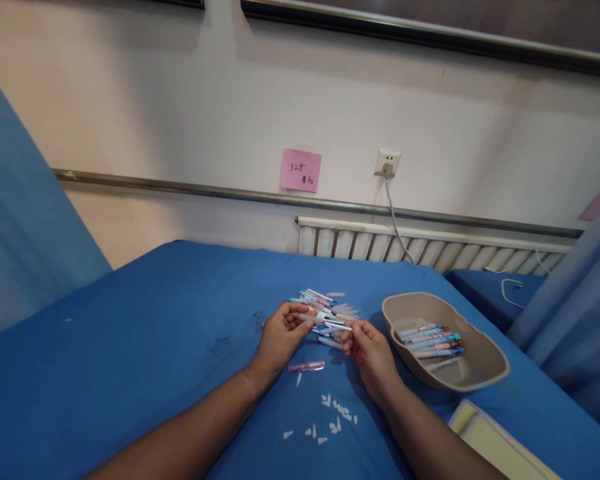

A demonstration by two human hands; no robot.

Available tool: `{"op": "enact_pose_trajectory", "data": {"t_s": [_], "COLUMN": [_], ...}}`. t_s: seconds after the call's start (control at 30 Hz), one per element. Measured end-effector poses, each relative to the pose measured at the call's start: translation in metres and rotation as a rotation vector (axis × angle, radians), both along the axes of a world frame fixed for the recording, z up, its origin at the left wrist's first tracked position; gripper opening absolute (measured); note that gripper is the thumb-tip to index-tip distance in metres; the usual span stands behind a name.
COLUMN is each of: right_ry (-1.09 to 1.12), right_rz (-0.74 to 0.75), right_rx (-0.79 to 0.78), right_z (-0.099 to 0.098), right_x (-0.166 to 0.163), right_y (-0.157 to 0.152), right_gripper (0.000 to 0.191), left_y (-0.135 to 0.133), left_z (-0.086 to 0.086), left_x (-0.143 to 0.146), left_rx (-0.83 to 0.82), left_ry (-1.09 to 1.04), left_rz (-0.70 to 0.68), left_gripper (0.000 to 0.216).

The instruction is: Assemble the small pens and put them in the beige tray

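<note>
My left hand (283, 333) pinches a pale, slim pen part (309, 319) between thumb and fingers. Close by on the right, my right hand (373, 353) grips a thin white stick that looks like a pen refill (339, 326). The two pieces point towards each other; whether they touch I cannot tell. Beyond and partly behind my fingers lies a loose pile of pens and pen parts (347, 310). A pink clear-wrapped piece (307, 367) rests just in front of my left hand. Nearer to me, several small white tips (343, 409) are scattered on the cloth.
Blue cloth (170, 333) covers the table. To the right stands a beige basin (397, 300) with several pens (433, 343) inside. Yellow folded material (500, 443) lies at the front right. Behind are a radiator (360, 241), a plugged-in cable (394, 213) and blue curtains (25, 200).
</note>
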State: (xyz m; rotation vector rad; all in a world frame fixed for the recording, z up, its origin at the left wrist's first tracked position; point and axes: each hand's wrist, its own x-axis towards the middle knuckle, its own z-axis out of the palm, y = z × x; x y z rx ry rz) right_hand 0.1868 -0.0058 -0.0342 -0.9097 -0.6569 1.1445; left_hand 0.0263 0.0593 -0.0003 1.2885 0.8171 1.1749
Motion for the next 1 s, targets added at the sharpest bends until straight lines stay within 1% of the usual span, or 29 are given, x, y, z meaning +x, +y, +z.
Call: {"op": "enact_pose_trajectory", "data": {"t_s": [0.17, 0.33, 0.53, 0.7, 0.87, 1.0], "right_ry": [0.028, -0.008, -0.139, -0.223, -0.238, -0.238], "right_rz": [0.034, 0.047, 0.135, 0.148, 0.174, 0.167], "right_rx": [0.035, 0.069, 0.096, 0.111, 0.115, 0.109], "right_z": [0.003, 0.008, 0.002, -0.001, -0.001, 0.000], "right_x": [0.001, -0.003, -0.010, -0.010, -0.012, -0.012], "right_y": [-0.003, -0.006, -0.005, -0.006, -0.008, -0.008], "right_gripper": [0.028, 0.028, 0.034, 0.038, 0.040, 0.041], "left_y": [-0.001, -0.003, -0.012, -0.015, -0.014, -0.012], "left_z": [0.000, -0.004, -0.005, -0.007, -0.011, -0.010], "left_x": [0.000, 0.001, 0.003, 0.003, 0.001, -0.001], "left_rx": [-0.019, -0.016, 0.024, 0.059, 0.069, 0.079], "left_ry": [-0.026, -0.028, 0.011, 0.043, 0.088, 0.121], "left_rz": [-0.019, -0.080, -0.124, -0.153, -0.198, -0.226], "left_gripper": [0.034, 0.034, 0.034, 0.035, 0.038, 0.039]}}
